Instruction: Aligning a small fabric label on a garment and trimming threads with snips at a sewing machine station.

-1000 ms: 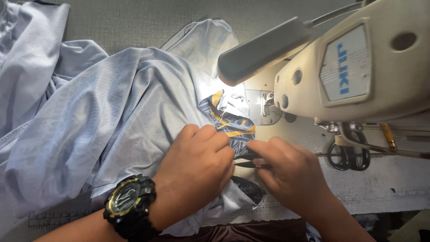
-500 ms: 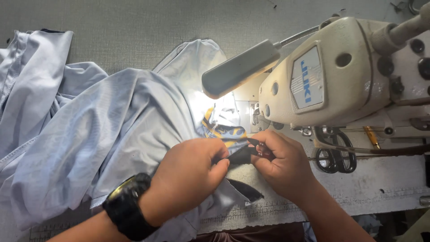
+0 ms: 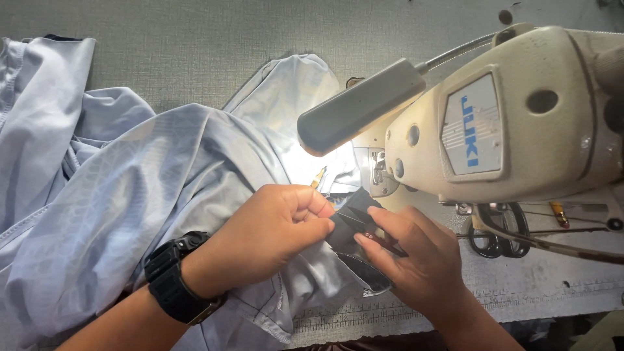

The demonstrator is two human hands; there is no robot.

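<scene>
Dark fabric piece (image 3: 354, 218) pinched at the edge of a pale blue garment (image 3: 162, 188).

The small, dark piece is folded and held raised just in front of the needle area. The garment is spread crumpled across the table, bunched to the left, its hem lying under the dark piece.

Cream sewing machine (image 3: 520, 130), grey lamp (image 3: 361, 107), scissors (image 3: 497, 234).

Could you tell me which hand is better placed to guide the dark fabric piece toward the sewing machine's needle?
Right, probably. The right hand lies beside the sewing machine, fingers on the dark fabric piece; the left hand pinches its far edge.
</scene>
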